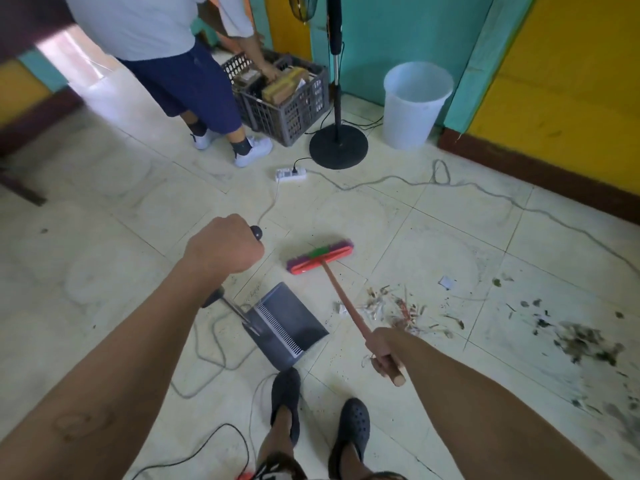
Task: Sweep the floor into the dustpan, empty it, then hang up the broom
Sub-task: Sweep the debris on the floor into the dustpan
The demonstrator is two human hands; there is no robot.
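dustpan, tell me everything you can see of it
The dustpan is a dark grey, plastic-looking scoop with a pale comb of teeth across its back. A thin metal rod rises from it to a black grip, which the left hand holds in a fist. The scoop looks empty and sits low on the tiled floor, just ahead of the person's shoe and left of the litter pile.

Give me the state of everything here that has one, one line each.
Dustpan: on floor, looks empty, left hand grips its handle.
Broom: head on floor, right hand grips its handle.
Debris: unswept, scattered right of the dustpan.
Waste bin: upright, no lid.
Power strip: one plug in.
Crate: loaded with boxes.
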